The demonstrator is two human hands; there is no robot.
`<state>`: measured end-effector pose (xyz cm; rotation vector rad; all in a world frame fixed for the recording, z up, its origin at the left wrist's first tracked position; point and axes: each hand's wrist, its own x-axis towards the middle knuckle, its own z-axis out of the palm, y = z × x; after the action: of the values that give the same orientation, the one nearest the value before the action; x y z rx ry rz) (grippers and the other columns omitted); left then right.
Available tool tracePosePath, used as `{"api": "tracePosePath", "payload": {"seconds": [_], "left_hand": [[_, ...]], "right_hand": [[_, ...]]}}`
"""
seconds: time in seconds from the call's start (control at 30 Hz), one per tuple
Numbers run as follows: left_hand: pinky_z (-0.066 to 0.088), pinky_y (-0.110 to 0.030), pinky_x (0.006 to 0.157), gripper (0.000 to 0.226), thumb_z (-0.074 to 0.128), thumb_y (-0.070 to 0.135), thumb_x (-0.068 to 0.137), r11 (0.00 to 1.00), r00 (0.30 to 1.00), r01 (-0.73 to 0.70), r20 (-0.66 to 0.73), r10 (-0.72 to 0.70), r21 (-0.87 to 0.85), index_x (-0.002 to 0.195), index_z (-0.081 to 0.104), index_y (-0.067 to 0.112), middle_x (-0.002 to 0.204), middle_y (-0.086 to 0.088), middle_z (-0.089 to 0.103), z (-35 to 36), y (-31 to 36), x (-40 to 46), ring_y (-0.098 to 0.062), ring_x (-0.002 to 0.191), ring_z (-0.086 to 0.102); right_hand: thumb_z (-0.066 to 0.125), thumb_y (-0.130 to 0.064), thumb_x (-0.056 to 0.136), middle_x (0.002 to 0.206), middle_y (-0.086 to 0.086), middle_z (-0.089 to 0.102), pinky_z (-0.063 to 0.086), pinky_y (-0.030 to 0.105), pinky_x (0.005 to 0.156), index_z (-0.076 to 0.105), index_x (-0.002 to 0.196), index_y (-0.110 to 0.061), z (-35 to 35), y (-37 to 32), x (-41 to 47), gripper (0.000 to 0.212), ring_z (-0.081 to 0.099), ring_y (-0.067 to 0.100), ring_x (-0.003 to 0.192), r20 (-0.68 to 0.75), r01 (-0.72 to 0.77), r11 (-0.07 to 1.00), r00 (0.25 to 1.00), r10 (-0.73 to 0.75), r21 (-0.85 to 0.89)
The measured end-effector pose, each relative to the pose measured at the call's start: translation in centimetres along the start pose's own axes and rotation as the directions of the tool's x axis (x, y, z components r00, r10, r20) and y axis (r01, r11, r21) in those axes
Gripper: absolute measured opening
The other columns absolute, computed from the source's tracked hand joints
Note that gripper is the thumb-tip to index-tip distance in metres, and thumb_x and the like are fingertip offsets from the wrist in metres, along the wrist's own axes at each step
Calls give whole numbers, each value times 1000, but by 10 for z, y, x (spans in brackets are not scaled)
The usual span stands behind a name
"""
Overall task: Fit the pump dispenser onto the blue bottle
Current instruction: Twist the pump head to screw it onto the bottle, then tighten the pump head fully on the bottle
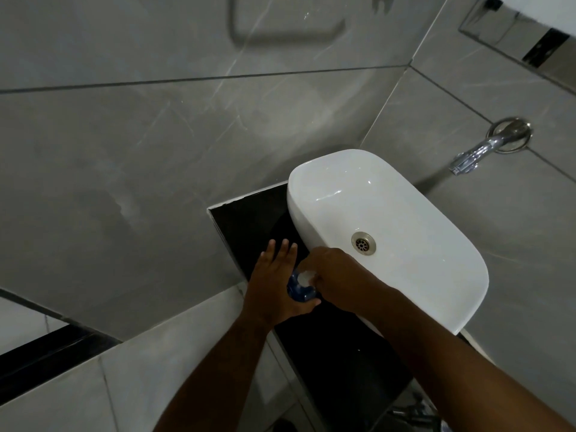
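The blue bottle (300, 290) stands on the black counter (249, 222) just left of the white basin, seen from above. My left hand (276, 282) rests against the bottle's left side, thumb curled under its near side and fingers stretched out straight past it. My right hand (333, 272) comes in from the right and covers the bottle's top, fingers closed on the white pump dispenser (304, 277), of which only a small pale part shows. Whether the pump is seated on the neck is hidden by the hand.
A white oval basin (430, 241) with a metal drain (363, 243) fills the right of the counter. A chrome tap (486, 148) juts from the grey tiled wall at the right. The counter's left edge drops off beside my left hand.
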<state>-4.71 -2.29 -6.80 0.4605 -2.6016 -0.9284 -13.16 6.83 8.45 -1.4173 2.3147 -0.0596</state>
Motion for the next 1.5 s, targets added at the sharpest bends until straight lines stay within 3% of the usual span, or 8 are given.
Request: {"api": "tracePosePath", "payload": {"seconds": [0.57,0.7,0.77,0.87,0.97,1.17,1.33,1.5], "left_hand": [[15,-54,117,119,55,84,60,999,999,41,26,-41,-28,150,22,14,159,-10,21,3,-1,0,-26,147,5],[12,-45,118,134,57,88,55,992,996,78,39,-74,-101,152,0,15,161,-7,8,2,6,-11,-22,148,1],[14,-33,116,139,73,77,53,965,990,136,68,-124,-224,152,-5,18,161,0,3,1,9,-23,-14,147,2],[23,-18,108,123,86,54,58,882,965,261,117,-233,-394,152,13,22,154,10,21,0,8,-37,-6,140,21],[34,-3,93,77,84,43,69,867,968,249,94,-231,-432,134,41,39,127,16,54,-3,6,-33,-7,121,52],[38,2,78,58,85,30,71,865,977,184,-8,-212,-466,120,55,29,107,15,61,-30,-6,-15,10,99,53],[41,-10,86,68,84,35,68,907,964,232,-40,-263,-352,126,58,11,120,-2,64,-47,-46,16,-14,107,59],[39,-1,69,53,84,23,67,924,952,257,-92,-293,-282,113,61,13,100,2,67,-69,-79,52,-15,90,64]], "right_hand": [[58,-11,87,109,13,68,48,28,85,68,112,-11,-4,1,-5,27,64,26,98,5,15,995,1000,-16,98],[71,-27,78,125,4,60,41,17,84,49,132,-22,15,10,-16,59,58,16,110,-95,-80,963,990,108,256],[72,-37,74,117,-4,63,42,8,74,52,123,-27,32,13,-24,54,61,4,96,-150,-156,909,962,229,387],[70,-40,74,98,-11,68,53,20,71,59,107,-31,59,16,-31,36,64,0,82,-179,-227,834,917,357,503],[68,-37,76,87,-5,72,57,37,73,63,97,-29,82,16,-24,23,67,8,77,-209,-182,809,913,350,560],[66,-35,81,78,-3,71,49,21,61,66,89,-23,88,9,12,15,65,7,69,-297,-87,817,906,303,571],[68,-30,80,77,-6,66,42,15,60,61,79,-22,76,-2,69,11,59,5,64,-305,-53,798,907,290,600],[71,-30,78,77,-1,63,34,8,56,65,88,-10,61,-12,125,23,53,6,63,-317,-46,819,908,273,572]]}}
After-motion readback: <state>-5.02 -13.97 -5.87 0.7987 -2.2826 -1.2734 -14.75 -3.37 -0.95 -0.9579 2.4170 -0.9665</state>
